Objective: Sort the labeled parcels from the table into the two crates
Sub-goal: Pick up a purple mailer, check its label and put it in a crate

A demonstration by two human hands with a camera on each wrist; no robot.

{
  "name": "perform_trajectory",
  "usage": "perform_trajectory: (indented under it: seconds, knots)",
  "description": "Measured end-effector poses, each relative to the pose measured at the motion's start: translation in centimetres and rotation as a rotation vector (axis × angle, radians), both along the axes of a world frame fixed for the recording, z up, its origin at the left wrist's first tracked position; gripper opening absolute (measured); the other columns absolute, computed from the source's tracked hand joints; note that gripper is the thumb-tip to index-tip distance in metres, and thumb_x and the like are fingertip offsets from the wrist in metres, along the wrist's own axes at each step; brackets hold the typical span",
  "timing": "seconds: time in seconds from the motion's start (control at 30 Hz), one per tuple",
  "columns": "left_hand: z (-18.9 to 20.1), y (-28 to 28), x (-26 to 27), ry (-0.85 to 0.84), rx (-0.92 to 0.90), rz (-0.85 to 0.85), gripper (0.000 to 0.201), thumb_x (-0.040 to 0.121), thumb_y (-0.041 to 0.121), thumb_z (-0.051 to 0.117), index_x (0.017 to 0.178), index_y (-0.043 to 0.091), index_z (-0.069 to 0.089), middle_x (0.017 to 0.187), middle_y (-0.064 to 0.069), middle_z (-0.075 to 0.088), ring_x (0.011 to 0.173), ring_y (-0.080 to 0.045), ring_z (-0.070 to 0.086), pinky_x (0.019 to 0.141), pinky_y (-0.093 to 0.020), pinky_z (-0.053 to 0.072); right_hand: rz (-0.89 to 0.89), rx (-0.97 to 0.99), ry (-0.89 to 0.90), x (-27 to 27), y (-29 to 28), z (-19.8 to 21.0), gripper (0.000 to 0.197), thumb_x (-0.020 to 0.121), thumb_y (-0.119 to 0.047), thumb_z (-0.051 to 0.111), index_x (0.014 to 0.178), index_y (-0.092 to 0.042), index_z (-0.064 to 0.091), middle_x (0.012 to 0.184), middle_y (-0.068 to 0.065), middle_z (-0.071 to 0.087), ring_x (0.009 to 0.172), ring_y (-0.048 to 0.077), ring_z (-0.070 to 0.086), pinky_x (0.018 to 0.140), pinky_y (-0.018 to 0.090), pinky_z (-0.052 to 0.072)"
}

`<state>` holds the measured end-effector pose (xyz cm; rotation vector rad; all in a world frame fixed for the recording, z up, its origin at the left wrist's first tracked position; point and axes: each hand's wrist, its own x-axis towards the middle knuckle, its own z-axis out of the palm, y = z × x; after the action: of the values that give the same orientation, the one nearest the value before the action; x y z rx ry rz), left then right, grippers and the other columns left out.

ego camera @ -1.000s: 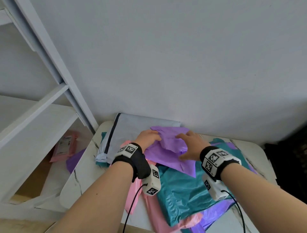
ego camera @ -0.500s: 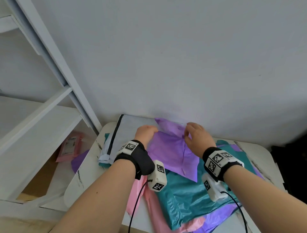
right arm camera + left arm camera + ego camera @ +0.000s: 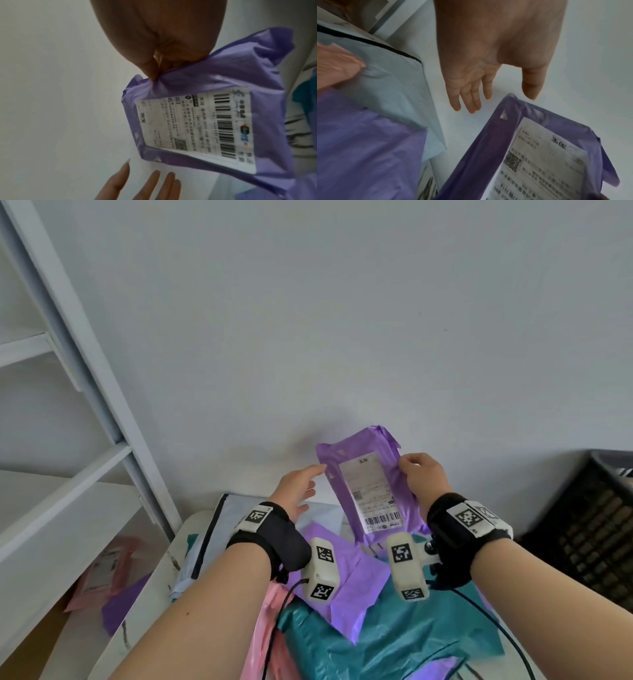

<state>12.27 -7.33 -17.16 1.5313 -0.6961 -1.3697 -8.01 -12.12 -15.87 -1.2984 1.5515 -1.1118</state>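
**Reading the label before the drop**

Holding a purple parcel [image 3: 368, 491] upright at centre frame, its white label [image 3: 373, 496] turned to the camera, the right hand [image 3: 419, 477] pinches the bag's right edge between thumb and curled fingers. The left hand [image 3: 296, 486] hovers just beside the opposite edge, fingers straight and loose, gripping nothing. The step in hand appears to be checking the label; the next move calls for choosing a crate and carrying the parcel there. More parcels, teal [image 3: 394, 642], pink [image 3: 265, 642] and grey [image 3: 222, 529], lie heaped on the table [image 3: 144, 611] at lower centre. A dark crate [image 3: 589, 529] is cut off at right; whether the opening at lower left is the second is unclear. The label's print is too blurred to read.
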Motion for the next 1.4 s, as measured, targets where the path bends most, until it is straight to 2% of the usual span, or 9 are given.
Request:
perform_trajectory:
  seconds: [0.13, 0.3, 0.47, 0.57, 0.7, 0.83, 1.0, 1.17, 1.4]
  knots:
    - [1.8, 0.0, -1.3, 0.041, -0.112, -0.081, 0.037, 0.076, 0.038, 0.076, 0.104, 0.019, 0.062, 0.108, 0.0, 0.063, 0.108, -0.021, 0.056, 0.09, -0.036, 0.037, 0.062, 0.06, -0.106, -0.9, 0.6, 1.5, 0.019, 0.094, -0.011, 0.054, 0.077, -0.016, 0.06, 0.092, 0.013, 0.063, 0.091, 0.027, 0.057, 0.092, 0.045, 0.048]
    - [3.9, -0.7, -2.1, -0.247, -0.354, 0.106, 0.098, 0.069, 0.025, 0.086, 0.148, 0.02, 0.028, 0.142, -0.003, 0.039, 0.131, -0.02, 0.041, 0.107, -0.035, 0.037, 0.207, -0.1, 0.222, -1.6, 2.4, 3.7, 0.011, 0.093, -0.015, 0.057, 0.083, -0.016, 0.06, 0.075, -0.001, 0.062, 0.069, 0.014, 0.054, 0.064, 0.026, 0.044]
    - [6.3, -0.7, -4.2, -0.784, -0.458, -0.495, 0.048, 0.072, 0.024, 0.083, 0.116, 0.016, 0.066, 0.11, 0.001, 0.063, 0.104, -0.015, 0.057, 0.091, -0.031, 0.046, 0.321, -0.17, 0.458, -2.3, 3.6, 4.6, 0.019, 0.09, -0.015, 0.06, 0.073, -0.023, 0.057, 0.066, -0.007, 0.059, 0.063, 0.009, 0.051, 0.059, 0.023, 0.04]
    - [6.5, -1.0, -5.4, -0.951, -0.468, -0.501, 0.014, 0.079, 0.019, 0.074, 0.086, 0.008, 0.07, 0.082, -0.006, 0.063, 0.076, -0.021, 0.057, 0.07, -0.029, 0.044, 0.275, -0.2, 0.468, -2.6, 3.8, 5.2, 0.01, 0.089, -0.014, 0.06, 0.08, -0.018, 0.061, 0.069, -0.006, 0.059, 0.072, 0.014, 0.054, 0.065, 0.024, 0.039]
    - [5.8, -1.6, -5.2, -0.788, -0.447, -0.255, 0.019, 0.087, 0.01, 0.061, 0.07, 0.01, 0.054, 0.069, -0.008, 0.052, 0.066, -0.023, 0.046, 0.063, -0.029, 0.034, 0.003, -0.247, 0.366, -4.2, 3.6, 5.6, 0.02, 0.09, -0.015, 0.061, 0.11, -0.012, 0.059, 0.102, -0.002, 0.06, 0.098, 0.018, 0.057, 0.079, 0.022, 0.038]
    - [5.5, -2.5, -4.1, -0.307, -0.34, 0.03, 0.018, 0.091, 0.007, 0.059, 0.075, 0.014, 0.054, 0.082, -0.013, 0.057, 0.078, -0.024, 0.053, 0.07, -0.033, 0.041, -0.181, 0.028, 0.009, -6.1, 2.8, 5.4, 0.056, 0.087, -0.021, 0.068, 0.135, -0.008, 0.045, 0.135, 0.013, 0.051, 0.123, 0.029, 0.05, 0.095, 0.033, 0.038]
    - [6.1, -1.8, -4.9, 0.202, -0.281, 0.094, 0.018, 0.095, 0.012, 0.058, 0.112, 0.013, 0.056, 0.096, -0.01, 0.065, 0.087, -0.025, 0.061, 0.073, -0.034, 0.049, 0.103, 0.293, -0.425, -5.6, 3.6, 4.2, 0.036, 0.086, -0.027, 0.07, 0.113, -0.009, 0.056, 0.108, 0.013, 0.063, 0.1, 0.027, 0.061, 0.091, 0.04, 0.049]
    - [6.3, -0.6, -5.1, 0.071, -0.244, -0.016, 0.021, 0.088, 0.007, 0.059, 0.109, 0.009, 0.061, 0.097, -0.011, 0.064, 0.084, -0.022, 0.059, 0.071, -0.031, 0.05, 0.096, 0.096, -0.462, -5.1, 3.5, 4.6, 0.024, 0.091, -0.003, 0.061, 0.114, -0.007, 0.057, 0.097, 0.009, 0.067, 0.079, 0.02, 0.063, 0.062, 0.028, 0.051]
    - [6.3, -0.4, -5.2, 0.073, -0.262, -0.035, 0.018, 0.088, 0.02, 0.062, 0.104, 0.013, 0.067, 0.101, -0.004, 0.069, 0.094, -0.02, 0.06, 0.084, -0.034, 0.044, 0.265, 0.103, -0.316, -6.2, 4.0, 4.7, 0.03, 0.091, -0.004, 0.06, 0.12, -0.008, 0.061, 0.107, 0.009, 0.068, 0.091, 0.02, 0.064, 0.074, 0.03, 0.053]
